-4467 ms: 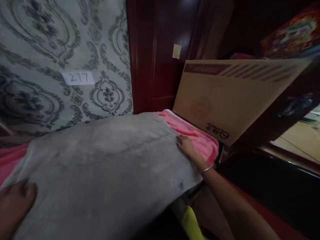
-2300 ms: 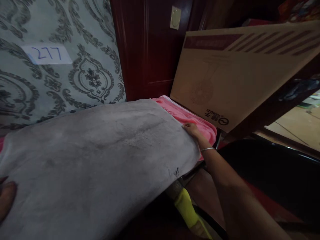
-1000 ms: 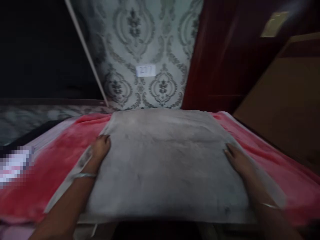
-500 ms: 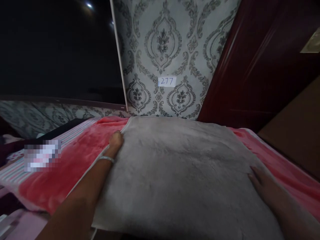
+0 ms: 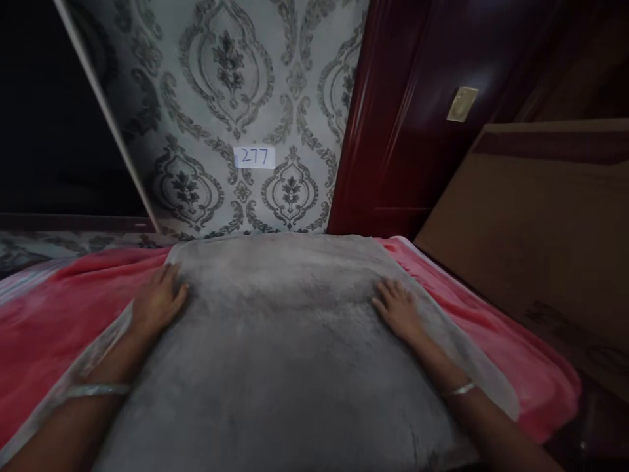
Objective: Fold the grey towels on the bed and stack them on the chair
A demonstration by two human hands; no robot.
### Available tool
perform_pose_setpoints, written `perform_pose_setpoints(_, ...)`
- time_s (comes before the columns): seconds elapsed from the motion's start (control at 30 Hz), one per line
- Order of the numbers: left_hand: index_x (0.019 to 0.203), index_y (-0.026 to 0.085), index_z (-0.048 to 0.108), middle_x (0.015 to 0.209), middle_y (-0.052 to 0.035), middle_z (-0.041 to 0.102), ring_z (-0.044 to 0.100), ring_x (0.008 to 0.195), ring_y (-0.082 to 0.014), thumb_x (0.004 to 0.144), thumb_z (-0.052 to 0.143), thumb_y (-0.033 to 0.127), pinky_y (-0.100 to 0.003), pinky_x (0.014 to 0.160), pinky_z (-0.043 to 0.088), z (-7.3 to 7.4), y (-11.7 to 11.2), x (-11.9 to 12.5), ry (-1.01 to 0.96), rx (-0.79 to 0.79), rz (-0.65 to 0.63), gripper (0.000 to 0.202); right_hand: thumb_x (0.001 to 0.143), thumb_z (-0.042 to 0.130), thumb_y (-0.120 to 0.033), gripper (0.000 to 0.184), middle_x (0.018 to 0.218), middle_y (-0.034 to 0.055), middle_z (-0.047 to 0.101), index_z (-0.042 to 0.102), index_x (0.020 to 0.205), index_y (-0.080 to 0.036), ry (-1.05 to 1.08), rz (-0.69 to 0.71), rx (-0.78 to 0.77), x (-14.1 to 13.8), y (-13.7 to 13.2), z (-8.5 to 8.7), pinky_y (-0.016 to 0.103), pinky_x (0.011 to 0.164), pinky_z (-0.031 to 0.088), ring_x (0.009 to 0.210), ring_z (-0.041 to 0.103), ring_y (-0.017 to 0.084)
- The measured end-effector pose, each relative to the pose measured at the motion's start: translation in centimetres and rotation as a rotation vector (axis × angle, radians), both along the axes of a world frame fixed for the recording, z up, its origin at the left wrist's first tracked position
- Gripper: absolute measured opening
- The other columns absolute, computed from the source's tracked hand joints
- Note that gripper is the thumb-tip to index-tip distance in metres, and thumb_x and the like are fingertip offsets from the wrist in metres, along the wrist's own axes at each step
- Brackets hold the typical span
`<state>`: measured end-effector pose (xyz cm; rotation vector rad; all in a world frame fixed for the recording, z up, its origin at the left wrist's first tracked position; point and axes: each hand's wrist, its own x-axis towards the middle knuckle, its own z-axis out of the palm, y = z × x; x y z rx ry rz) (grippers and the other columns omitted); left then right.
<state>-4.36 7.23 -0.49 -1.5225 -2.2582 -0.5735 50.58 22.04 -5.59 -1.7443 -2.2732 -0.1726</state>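
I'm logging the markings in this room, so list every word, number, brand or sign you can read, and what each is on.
"277": handwritten in blue on the white rectangular paper label, on the grey-patterned wallpaper.
Too blurred to read: dark print low on the brown cardboard box.
Too small to read: a light mark on the bottom frame of the black flat screen.

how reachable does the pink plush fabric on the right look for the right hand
Probably yes: the right hand lies open on the gray cloth near its right edge, and the pink plush fabric shows just past that edge, with nothing seen standing between.
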Motion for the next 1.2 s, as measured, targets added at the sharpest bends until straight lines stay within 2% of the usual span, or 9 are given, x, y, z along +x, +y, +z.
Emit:
perform_pose_setpoints(0.13, 0.153, 0.014, 0.045, 0.164, -0.0166, 0.038, 0.037, 0.151, -0.0321, 0.096, 0.044, 0.041, -0.050, 0.122, 0.035, 0.8, 5.5, 6.0, 0.028, -0.231, -0.283, 0.064, 0.106, 0.037, -0.046, 0.059, 0.171, 0.0081, 0.023, 0.034, 0.162, -0.029, 0.007, 0.258, -0.120, -9.8, 0.5, 3.0, 0.058, 0.122, 0.025, 0.157, 0.019, 0.031)
perform_pose_setpoints(0.27, 0.160, 0.022, 0.037, 0.170, -0.0117, 0.025, 0.023, 0.157, -0.0333, 0.100, 0.040, 0.045, -0.058, 0.124, 0.023, 0.0, 9.5, 11.5, 0.068, -0.390, -0.351, 0.065, 0.106, 0.035, -0.052, 0.062, 0.172, 0.0073, 0.019, 0.028, 0.164, -0.031, 0.001, 0.476, -0.237, -15.4, 1.7, 2.8, 0.058, 0.124, 0.020, 0.158, 0.016, 0.030)
perform_pose_setpoints(0.43, 0.162, 0.030, 0.033, 0.170, -0.0069, 0.026, 0.020, 0.158, -0.0327, 0.102, 0.032, 0.051, -0.059, 0.124, 0.022, -2.7, 10.6, 12.2, 0.000, -0.497, -0.355, 0.063, 0.106, 0.030, -0.056, 0.060, 0.171, 0.0019, 0.022, 0.030, 0.163, -0.034, -0.081, 0.497, -0.257, -11.6, 6.5, 1.9, 0.057, 0.125, 0.015, 0.158, 0.017, 0.027)
perform_pose_setpoints(0.63, 0.162, 0.032, 0.032, 0.170, -0.0043, 0.024, 0.018, 0.158, -0.0316, 0.102, 0.032, 0.054, -0.058, 0.125, 0.020, -2.8, 10.6, 11.7, -0.035, -0.524, -0.358, 0.064, 0.107, 0.023, -0.055, 0.065, 0.172, 0.0058, 0.020, 0.025, 0.165, -0.028, -0.042, -0.152, -0.280, -1.7, 12.2, 2.1, 0.052, 0.125, 0.021, 0.157, 0.022, 0.028)
perform_pose_setpoints(0.73, 0.161, 0.032, 0.034, 0.170, -0.0042, 0.026, 0.019, 0.158, -0.0316, 0.101, 0.034, 0.054, -0.058, 0.125, 0.020, -2.5, 10.5, 12.0, -0.046, -0.503, -0.366, 0.064, 0.106, 0.022, -0.055, 0.064, 0.171, 0.0068, 0.025, 0.028, 0.164, -0.028, -0.014, -0.255, -0.284, -0.5, 12.7, 2.1, 0.055, 0.122, 0.026, 0.155, 0.025, 0.029)
perform_pose_setpoints(0.87, 0.161, 0.029, 0.033, 0.170, -0.0057, 0.025, 0.018, 0.158, -0.0325, 0.102, 0.034, 0.051, -0.059, 0.125, 0.018, -2.4, 10.4, 12.1, -0.047, -0.517, -0.366, 0.064, 0.107, 0.020, -0.050, 0.061, 0.168, 0.0115, 0.031, 0.036, 0.161, -0.026, -0.022, -0.269, -0.218, -3.7, 12.5, 3.1, 0.063, 0.118, 0.029, 0.154, 0.026, 0.034)
perform_pose_setpoints(0.97, 0.162, 0.028, 0.032, 0.171, -0.0063, 0.024, 0.017, 0.159, -0.0323, 0.102, 0.033, 0.050, -0.060, 0.125, 0.017, -2.3, 9.9, 12.3, -0.057, -0.523, -0.381, 0.064, 0.107, 0.023, -0.049, 0.061, 0.170, 0.0102, 0.025, 0.029, 0.164, -0.027, -0.053, -0.024, -0.104, -8.7, 11.9, 3.1, 0.060, 0.120, 0.027, 0.156, 0.021, 0.032)
perform_pose_setpoints(1.07, 0.162, 0.027, 0.033, 0.170, -0.0077, 0.025, 0.019, 0.158, -0.0309, 0.102, 0.033, 0.052, -0.059, 0.126, 0.017, -2.2, 9.3, 13.0, -0.082, -0.501, -0.382, 0.065, 0.106, 0.026, -0.051, 0.062, 0.171, 0.0068, 0.024, 0.028, 0.164, -0.030, -0.089, 0.223, -0.098, -13.4, 10.5, 1.5, 0.060, 0.121, 0.026, 0.156, 0.021, 0.031)
perform_pose_setpoints(1.2, 0.160, 0.022, 0.036, 0.170, -0.0129, 0.024, 0.018, 0.158, -0.0338, 0.101, 0.032, 0.060, -0.060, 0.126, 0.014, -2.4, 9.5, 12.5, -0.130, -0.468, -0.270, 0.071, 0.105, 0.025, -0.052, 0.061, 0.170, 0.0052, 0.027, 0.037, 0.161, -0.032, -0.092, 0.274, -0.133, -15.3, 9.4, -1.4, 0.063, 0.121, 0.025, 0.155, 0.024, 0.033)
